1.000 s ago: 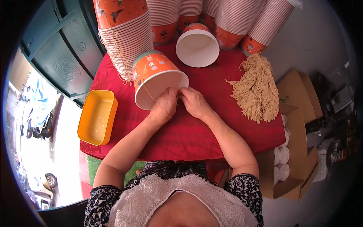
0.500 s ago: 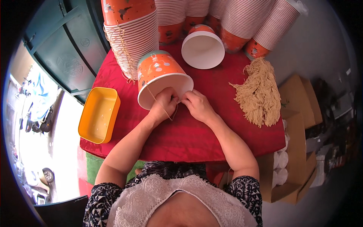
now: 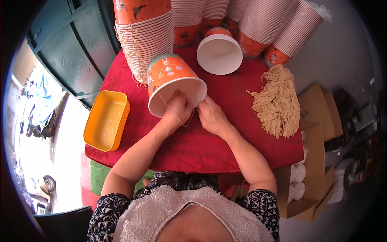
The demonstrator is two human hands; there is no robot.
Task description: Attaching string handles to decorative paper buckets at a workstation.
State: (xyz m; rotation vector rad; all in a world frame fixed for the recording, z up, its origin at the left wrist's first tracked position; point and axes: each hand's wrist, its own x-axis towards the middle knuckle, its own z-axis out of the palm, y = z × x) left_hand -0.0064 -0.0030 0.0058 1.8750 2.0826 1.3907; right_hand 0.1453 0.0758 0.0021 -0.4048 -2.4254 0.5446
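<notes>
An orange paper bucket (image 3: 173,70) with a white rim lies tilted on the table, its mouth facing me. My left hand (image 3: 177,109) reaches into that mouth, fingers curled near the inner right wall; what they grip is hidden. Against the rim's lower right edge, my right hand (image 3: 212,115) pinches a thin tan string. The string (image 3: 164,101) comes from the bucket's left side, crosses over my left hand and loops below it, then rises between both hands.
Tall stacks of buckets (image 3: 147,44) line the table's back, string draped over the left one. A single bucket (image 3: 219,54) lies behind. A yellow tub (image 3: 106,121) stands left, and a bundle of tan strings (image 3: 278,103) lies right. Cardboard boxes (image 3: 312,161) flank the red-covered table (image 3: 193,151).
My left hand has moved slightly farther into the bucket's mouth. My right hand has shifted a little closer against the rim. The bucket has barely moved.
</notes>
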